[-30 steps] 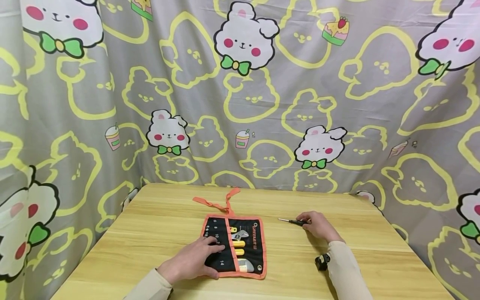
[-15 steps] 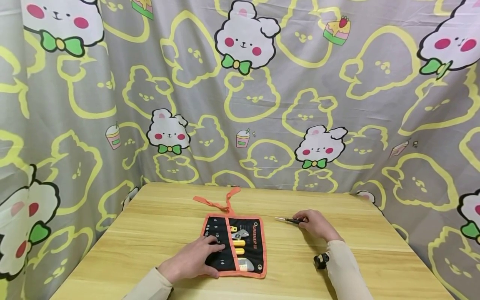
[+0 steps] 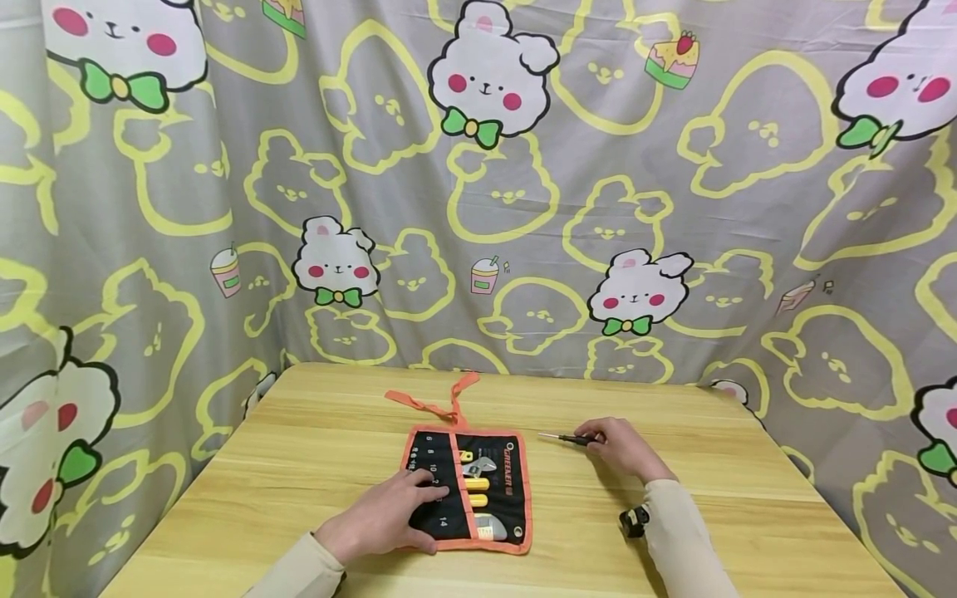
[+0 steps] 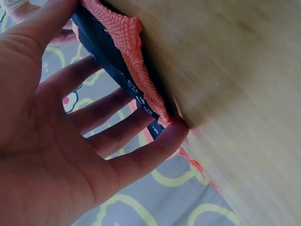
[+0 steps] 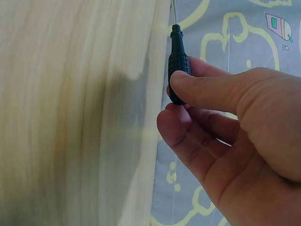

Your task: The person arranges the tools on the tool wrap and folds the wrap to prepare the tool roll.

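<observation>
A person sits at a light wooden table (image 3: 314,465), both forearms in cream sleeves, with a grey curtain (image 3: 523,208) printed with cartoon bears hanging behind it.

An unrolled tool pouch (image 3: 469,488), black with orange trim and orange tie ribbons, lies flat in the middle of the table. Its pockets hold an adjustable wrench (image 3: 478,468) and a few yellow-handled tools. The left hand (image 3: 385,517) rests flat on the pouch's left half, fingers spread and pressing the fabric down; the left wrist view shows the fingertips (image 4: 174,132) on the orange-edged cloth.

To the right of the pouch, apart from it, the right hand (image 3: 620,447) pinches a small screwdriver (image 3: 566,438) by its black ribbed handle, thumb on top and curled fingers beneath. In the head view the thin metal shaft points left, toward the pouch, low over the table; whether it touches the wood is unclear.

Judging from this, the step in hand is bringing the screwdriver over to the pouch while the left hand steadies it. The next move would likely call for lining the shaft up with a free pocket and sliding it in, with the cloth held flat so the pocket mouth does not bunch.
</observation>
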Demonstrator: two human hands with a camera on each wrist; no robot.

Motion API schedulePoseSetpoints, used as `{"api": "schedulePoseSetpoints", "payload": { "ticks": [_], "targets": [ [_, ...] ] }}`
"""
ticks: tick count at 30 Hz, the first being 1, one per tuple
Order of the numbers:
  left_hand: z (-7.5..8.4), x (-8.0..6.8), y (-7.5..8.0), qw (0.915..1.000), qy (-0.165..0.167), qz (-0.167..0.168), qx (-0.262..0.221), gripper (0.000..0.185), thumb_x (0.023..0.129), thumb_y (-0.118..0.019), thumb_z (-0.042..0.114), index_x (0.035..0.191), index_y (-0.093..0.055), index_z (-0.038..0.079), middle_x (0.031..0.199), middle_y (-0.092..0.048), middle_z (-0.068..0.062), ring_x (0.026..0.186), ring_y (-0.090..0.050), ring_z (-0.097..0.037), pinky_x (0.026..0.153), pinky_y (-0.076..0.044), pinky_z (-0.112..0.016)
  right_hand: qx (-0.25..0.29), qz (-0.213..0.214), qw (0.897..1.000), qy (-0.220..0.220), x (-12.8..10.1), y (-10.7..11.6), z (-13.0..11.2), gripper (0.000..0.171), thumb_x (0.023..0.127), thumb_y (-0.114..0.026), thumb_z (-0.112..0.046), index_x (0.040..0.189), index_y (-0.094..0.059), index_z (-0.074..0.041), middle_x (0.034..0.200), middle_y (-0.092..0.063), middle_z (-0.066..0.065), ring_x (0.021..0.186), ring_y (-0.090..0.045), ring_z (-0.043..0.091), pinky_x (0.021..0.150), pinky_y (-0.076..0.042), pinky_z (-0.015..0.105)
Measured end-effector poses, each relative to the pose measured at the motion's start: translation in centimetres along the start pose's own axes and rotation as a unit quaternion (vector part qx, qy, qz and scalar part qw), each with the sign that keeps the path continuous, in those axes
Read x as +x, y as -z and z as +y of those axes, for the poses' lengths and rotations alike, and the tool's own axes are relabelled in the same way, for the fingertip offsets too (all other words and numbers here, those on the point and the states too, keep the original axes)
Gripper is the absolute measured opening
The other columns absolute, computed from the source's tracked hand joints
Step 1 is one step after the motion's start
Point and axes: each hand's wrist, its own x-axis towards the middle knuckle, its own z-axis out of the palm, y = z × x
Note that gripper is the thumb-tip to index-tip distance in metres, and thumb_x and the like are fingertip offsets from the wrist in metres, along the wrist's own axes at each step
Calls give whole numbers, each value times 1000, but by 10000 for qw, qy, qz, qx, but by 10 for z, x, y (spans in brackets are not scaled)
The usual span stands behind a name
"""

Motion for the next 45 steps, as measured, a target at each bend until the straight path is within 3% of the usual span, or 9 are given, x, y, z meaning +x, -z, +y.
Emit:
{"api": "schedulePoseSetpoints", "payload": {
  "ticks": [27, 45],
  "targets": [
    [0, 0, 1, 10000, 29, -17, -26, 74, 79, -82, 56, 141, -64, 20, 142, -57, -14, 127, -56, -35, 100, -53, -51, 12, -126, 9999, 35, 5, -5, -22, 25, 94, -68, 4, 116, -76, -3, 105, -74, 7, 80, -57, 11, 72, -51, 34],
    [4, -2, 3, 10000, -4, 25, -96, 72, 80, -83, 52, 140, -65, 17, 141, -57, -14, 125, -57, -34, 101, -52, -51, -222, -77, 9991, 360, 10, -14, -34, 24, 93, -68, 5, 114, -76, -1, 101, -74, 7, 76, -54, 10, 69, -49, 29]
  ]
}}
